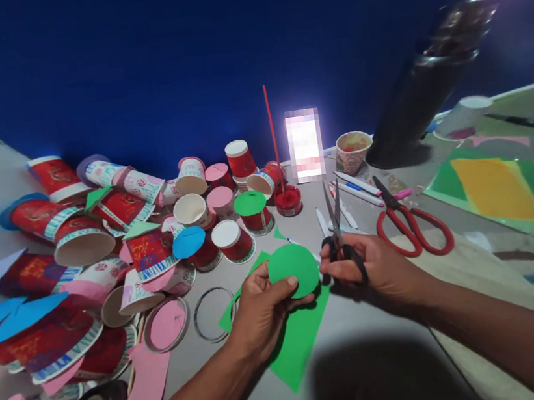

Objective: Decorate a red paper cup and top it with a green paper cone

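Note:
Between thumb and fingers, my left hand (267, 308) pinches a round green paper disc (293, 269). Just to its right, my right hand (372, 268) has its fingers through the handles of small black scissors (336, 224). Their blades point up and away from me, slightly apart, and do not touch the disc. Beneath my left hand lies a larger sheet of green paper (297, 353) on the grey table. A small green scrap (278, 232) lies just beyond the disc.
Many paper cups (150, 251) crowd the left, some with paper discs on top. Large red-handled scissors (412, 220), markers (357, 188) and a bag of coloured paper (496, 186) are right. A red pot (289, 200) holding a stick, and a dark bottle (420, 94), stand behind.

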{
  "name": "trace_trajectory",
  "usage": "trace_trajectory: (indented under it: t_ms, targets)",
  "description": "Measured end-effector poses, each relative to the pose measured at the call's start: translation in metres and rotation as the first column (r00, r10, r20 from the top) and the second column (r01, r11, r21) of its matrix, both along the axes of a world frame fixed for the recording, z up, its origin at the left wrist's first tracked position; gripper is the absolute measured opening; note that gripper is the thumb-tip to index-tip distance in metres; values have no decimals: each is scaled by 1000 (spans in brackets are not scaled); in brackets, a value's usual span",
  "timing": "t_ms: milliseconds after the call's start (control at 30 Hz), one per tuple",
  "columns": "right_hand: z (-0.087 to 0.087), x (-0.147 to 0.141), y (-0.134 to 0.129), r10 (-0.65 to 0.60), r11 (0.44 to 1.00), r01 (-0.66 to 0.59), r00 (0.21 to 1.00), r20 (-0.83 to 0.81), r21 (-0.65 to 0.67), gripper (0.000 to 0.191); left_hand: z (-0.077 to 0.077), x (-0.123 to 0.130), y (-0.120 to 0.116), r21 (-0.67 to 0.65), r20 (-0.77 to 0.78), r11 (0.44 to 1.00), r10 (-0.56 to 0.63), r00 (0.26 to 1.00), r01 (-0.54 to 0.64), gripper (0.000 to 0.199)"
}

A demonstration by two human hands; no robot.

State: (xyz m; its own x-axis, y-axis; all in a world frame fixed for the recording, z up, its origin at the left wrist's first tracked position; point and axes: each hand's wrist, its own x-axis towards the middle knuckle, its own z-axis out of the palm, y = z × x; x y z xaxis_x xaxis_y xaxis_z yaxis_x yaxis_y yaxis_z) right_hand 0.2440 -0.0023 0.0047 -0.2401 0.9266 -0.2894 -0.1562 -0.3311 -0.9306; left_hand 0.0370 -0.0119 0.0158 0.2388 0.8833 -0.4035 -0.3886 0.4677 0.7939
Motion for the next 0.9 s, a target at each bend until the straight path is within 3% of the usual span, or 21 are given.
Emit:
trace_trajectory:
  t_ms: [167,367,533,733,900]
  targets:
    - [-2,-2,-2,23,999,-25,999,39,43,46,-2,4,-6,-12,53,1000,-15,998,15,30]
    - [-2,0,-2,-10,999,9,1000,3,53,43,-2,0,-2,19,107,1000,-9,994,7,35]
    - [4,-1,-2,49,998,-49,999,14,30,41,-7,4,-6,-1,94,996,-90,992,90,33]
    - [7,-4,-3,107,994,-107,991,76,-7,33,-4,3,-4,-60,108,993,-94,990,100,36]
    - [6,1,-1,72,997,-73,980,185,2,33,-4,0,4,-107,-19,994,9,1000,-11,33]
